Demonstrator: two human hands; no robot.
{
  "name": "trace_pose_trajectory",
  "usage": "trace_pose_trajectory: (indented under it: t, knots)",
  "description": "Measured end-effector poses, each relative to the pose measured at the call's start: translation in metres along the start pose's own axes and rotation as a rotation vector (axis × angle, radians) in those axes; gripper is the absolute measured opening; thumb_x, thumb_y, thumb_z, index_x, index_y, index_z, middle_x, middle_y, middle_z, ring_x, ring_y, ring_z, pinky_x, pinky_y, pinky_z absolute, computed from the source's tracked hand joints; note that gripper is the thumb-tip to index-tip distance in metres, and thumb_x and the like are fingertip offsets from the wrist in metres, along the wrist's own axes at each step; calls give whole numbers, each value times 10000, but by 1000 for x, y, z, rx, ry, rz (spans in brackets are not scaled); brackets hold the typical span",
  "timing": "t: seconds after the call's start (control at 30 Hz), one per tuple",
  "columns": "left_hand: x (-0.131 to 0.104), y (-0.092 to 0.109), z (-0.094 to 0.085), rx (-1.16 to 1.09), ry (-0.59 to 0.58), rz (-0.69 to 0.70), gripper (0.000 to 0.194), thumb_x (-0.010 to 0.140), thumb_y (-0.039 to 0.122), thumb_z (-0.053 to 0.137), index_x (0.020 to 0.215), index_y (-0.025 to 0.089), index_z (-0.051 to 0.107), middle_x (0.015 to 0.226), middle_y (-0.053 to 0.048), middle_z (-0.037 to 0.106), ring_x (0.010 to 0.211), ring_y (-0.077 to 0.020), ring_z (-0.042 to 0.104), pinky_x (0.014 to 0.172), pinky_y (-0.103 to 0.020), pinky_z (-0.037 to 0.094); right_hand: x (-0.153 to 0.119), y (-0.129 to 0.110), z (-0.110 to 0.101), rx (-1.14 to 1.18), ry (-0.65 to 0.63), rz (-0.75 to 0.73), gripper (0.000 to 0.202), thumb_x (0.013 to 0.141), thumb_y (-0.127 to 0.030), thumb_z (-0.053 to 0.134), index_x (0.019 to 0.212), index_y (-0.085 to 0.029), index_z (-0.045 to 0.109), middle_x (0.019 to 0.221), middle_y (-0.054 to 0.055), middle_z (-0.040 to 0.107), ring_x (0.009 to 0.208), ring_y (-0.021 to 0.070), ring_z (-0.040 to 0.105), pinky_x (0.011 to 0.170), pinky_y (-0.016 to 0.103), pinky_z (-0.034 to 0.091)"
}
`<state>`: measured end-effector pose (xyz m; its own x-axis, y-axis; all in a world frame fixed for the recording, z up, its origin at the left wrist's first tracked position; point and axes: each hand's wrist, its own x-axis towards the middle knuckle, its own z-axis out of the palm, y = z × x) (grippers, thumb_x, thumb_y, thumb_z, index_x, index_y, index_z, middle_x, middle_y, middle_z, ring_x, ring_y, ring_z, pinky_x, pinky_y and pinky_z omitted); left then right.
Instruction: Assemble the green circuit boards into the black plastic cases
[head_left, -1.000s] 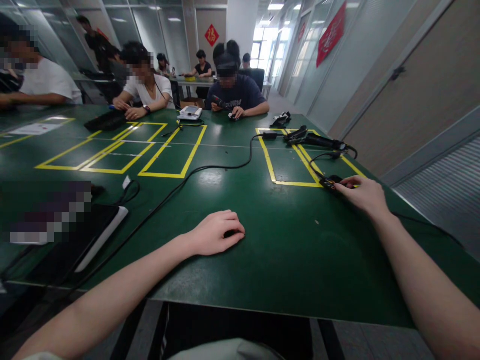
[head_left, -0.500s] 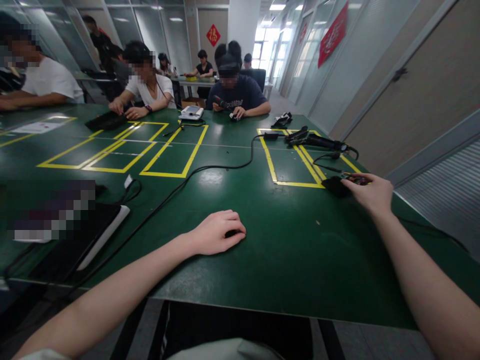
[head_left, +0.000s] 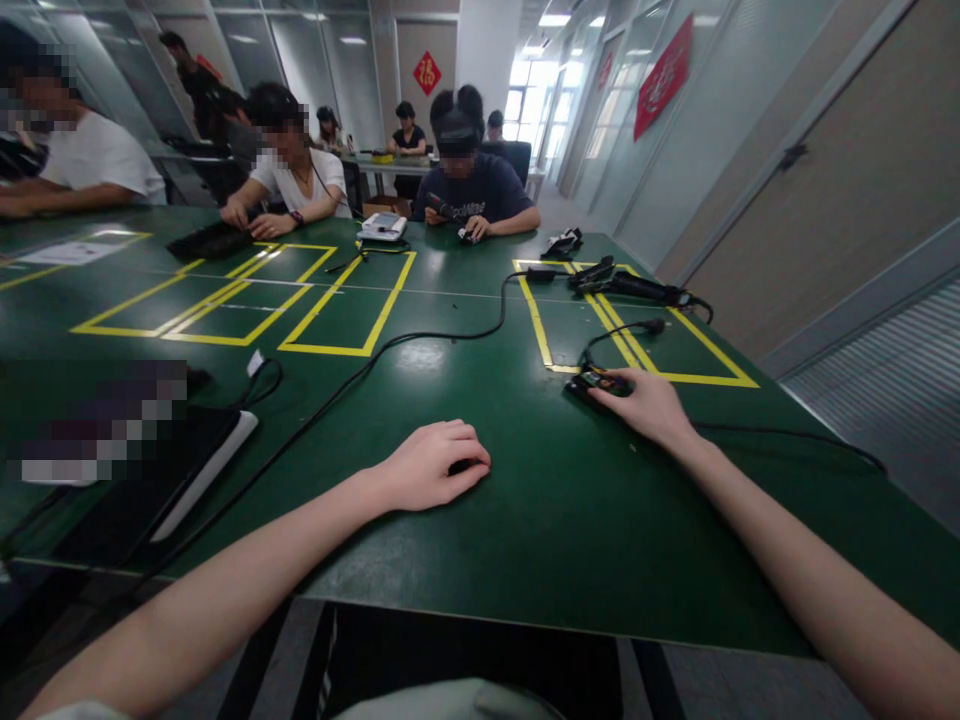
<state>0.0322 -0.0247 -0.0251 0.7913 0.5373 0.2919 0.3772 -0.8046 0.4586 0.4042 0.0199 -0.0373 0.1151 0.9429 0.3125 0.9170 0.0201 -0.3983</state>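
Note:
My left hand (head_left: 435, 467) rests on the green table (head_left: 465, 560) near its front edge, its fingers curled and pressed together; whether anything is under them is hidden. Farther right and back, my right hand (head_left: 649, 405) grips a small black device (head_left: 585, 388) between thumb and fingers. Coloured parts show on top of that device, partly covered by the fingers. A short black cable with a plug (head_left: 654, 326) runs from it over the yellow tape. Behind lies a long black tool (head_left: 645, 287) with a cord.
A black cable (head_left: 322, 408) crosses the table diagonally. On the left are a black-and-white flat device (head_left: 202, 475) and a blurred object. A white device (head_left: 384, 227) and a black tray (head_left: 210, 241) lie farther back, near seated people.
My right hand has moved left with the small black device, and its short cable and plug have followed. My left hand has stayed in place.

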Motion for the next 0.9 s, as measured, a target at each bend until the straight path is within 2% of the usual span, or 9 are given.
trace_pose_trajectory:
  t: [0.07, 0.2, 0.27, 0.33, 0.4, 0.5, 0.77, 0.83, 0.9]
  knots:
    - [1, 0, -1, -6, 62, -7, 202, 1032, 274, 539, 1046, 196, 725, 986, -66, 709, 937, -207, 660, 869, -336, 539, -15, -36, 10, 119, -85, -131, 291, 810, -364, 755, 1024, -167, 778, 1013, 109, 775, 931, 285, 726, 826, 385, 563]
    - [0, 0, -7, -22, 230, -10, 227, 987, 316, 612, 1164, 203, 697, 1132, -103, 699, 1065, -252, 642, 938, -399, 535, -54, -101, 23, 341, -282, -482, 233, 841, -300, 766, 1047, -193, 756, 972, 65, 748, 860, 226, 719, 803, 350, 575]
    - [-1, -1, -11, -32, 209, 25, 228, 956, 335, 659, 1133, 196, 696, 1094, -98, 706, 1030, -249, 648, 917, -388, 526, -71, -123, 25, 403, -365, -588, 221, 845, -285, 782, 1049, -206, 746, 969, 53, 734, 853, 212, 715, 779, 331, 571]
    - [-3, -3, -15, -42, 120, 66, 200, 938, 353, 686, 1050, 188, 692, 980, -70, 714, 923, -223, 658, 852, -350, 516, -83, -135, 26, 442, -402, -638, 215, 853, -274, 780, 1054, -213, 736, 997, 53, 725, 873, 209, 714, 779, 326, 571]
    - [-4, -4, -18, -19, 32, 75, 246, 910, 409, 729, 1008, 188, 683, 916, -49, 713, 859, -211, 653, 801, -327, 503, -89, -140, 24, 475, -381, -648, 196, 859, -275, 772, 1040, -213, 731, 1030, 62, 706, 891, 210, 708, 774, 325, 574]
    - [-4, -5, -19, 98, -26, 45, 423, 829, 513, 813, 1070, 189, 687, 979, -66, 718, 920, -243, 651, 827, -346, 505, -89, -140, 20, 516, -317, -618, 190, 860, -302, 770, 1022, -211, 730, 1052, 73, 668, 885, 209, 689, 749, 327, 586]
    - [-4, -6, -20, 191, -32, -64, 739, 796, 608, 828, 1363, 184, 615, 1338, -152, 651, 1243, -352, 579, 1033, -503, 502, -72, -141, 28, 367, -333, -646, 255, 876, -350, 769, 1088, -211, 737, 1136, 86, 655, 874, 207, 704, 747, 343, 606]
    - [-4, -6, -20, 164, -17, -65, 712, 820, 598, 808, 1367, 188, 609, 1358, -153, 639, 1256, -347, 578, 1050, -508, 504, -71, -140, 30, 329, -316, -660, 289, 890, -370, 754, 1128, -207, 731, 1181, 99, 656, 925, 226, 717, 782, 361, 608]
    - [-5, -7, -21, 123, 18, -66, 544, 893, 514, 749, 1318, 197, 627, 1316, -131, 651, 1224, -308, 601, 1029, -460, 526, -71, -138, 29, 318, -284, -657, 293, 928, -373, 707, 1173, -213, 719, 1225, 105, 663, 966, 233, 723, 808, 361, 606]
